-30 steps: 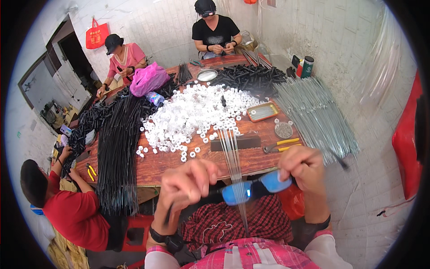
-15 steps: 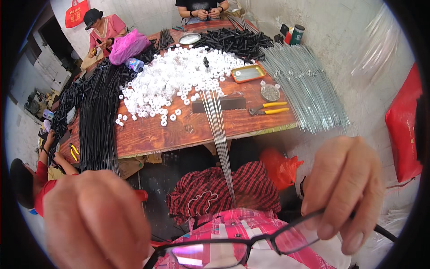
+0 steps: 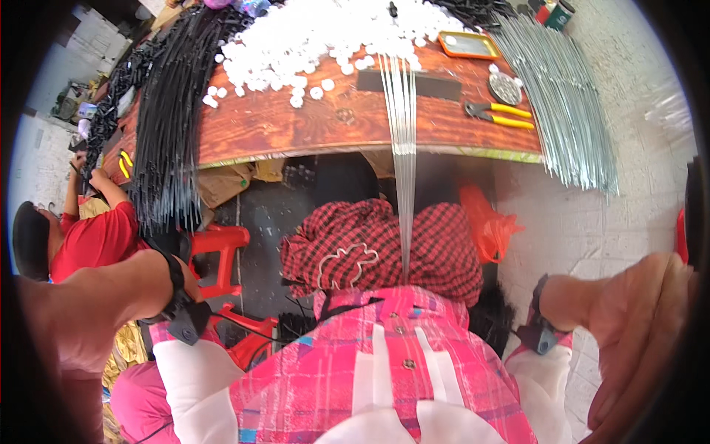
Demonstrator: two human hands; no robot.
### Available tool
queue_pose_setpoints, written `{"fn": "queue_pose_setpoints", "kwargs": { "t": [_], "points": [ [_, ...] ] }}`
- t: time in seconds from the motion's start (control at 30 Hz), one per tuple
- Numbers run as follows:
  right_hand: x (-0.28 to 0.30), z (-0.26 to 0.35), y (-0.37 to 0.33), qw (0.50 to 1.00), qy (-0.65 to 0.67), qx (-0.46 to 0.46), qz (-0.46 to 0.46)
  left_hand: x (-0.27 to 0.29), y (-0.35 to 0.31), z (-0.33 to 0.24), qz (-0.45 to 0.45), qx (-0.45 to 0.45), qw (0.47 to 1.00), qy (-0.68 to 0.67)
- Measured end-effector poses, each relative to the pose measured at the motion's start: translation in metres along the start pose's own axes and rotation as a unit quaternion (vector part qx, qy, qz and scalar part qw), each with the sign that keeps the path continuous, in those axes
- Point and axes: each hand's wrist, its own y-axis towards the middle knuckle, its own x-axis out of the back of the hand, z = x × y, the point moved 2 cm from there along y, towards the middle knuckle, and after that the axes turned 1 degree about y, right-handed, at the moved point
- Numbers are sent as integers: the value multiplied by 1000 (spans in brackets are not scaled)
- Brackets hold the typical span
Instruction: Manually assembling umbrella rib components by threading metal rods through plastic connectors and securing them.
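My left hand (image 3: 81,311) is raised close at the left rim, its fingers cut off or lost in the dark edge. At the right rim my right hand (image 3: 640,325) is bent in, its fingers close together; whatever they pinch is hidden. The black-framed glasses are out of view. Dark straps with small black boxes circle both wrists. Between my arms, a bundle of thin metal rods (image 3: 404,155) runs from the table down to the red-and-black checked cloth (image 3: 347,240) on my lap, touched by neither hand.
The wooden table (image 3: 296,129) carries white round beads (image 3: 310,44), long black strips (image 3: 170,118), silver rods (image 3: 555,89), yellow-handled pliers (image 3: 499,115), an orange-rimmed tray (image 3: 470,44) and a small dish (image 3: 505,87). A co-worker in red (image 3: 96,240) sits at left, near a red stool (image 3: 222,248).
Both hands have moved outward to the rims, and the glasses between them have left the picture. The view has tipped downward, showing more of my shirt and sleeves.
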Motion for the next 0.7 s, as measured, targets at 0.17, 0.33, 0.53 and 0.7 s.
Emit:
{"fn": "queue_pose_setpoints", "kwargs": {
  "t": [0.17,0.33,0.53,0.7],
  "points": [
    [-7,-21,-6,987,154,-35,-31,32,-67,-87,27,6,1000,4],
    [-5,-46,-18,951,300,-65,-46,38,-74,1,-530,47,847,11],
    [-6,-97,7,864,494,-95,7,117,-90,100,-563,330,741,161],
    [-74,-150,15,906,166,-318,-225,132,-105,116,-643,242,716,125]
  ]
}}
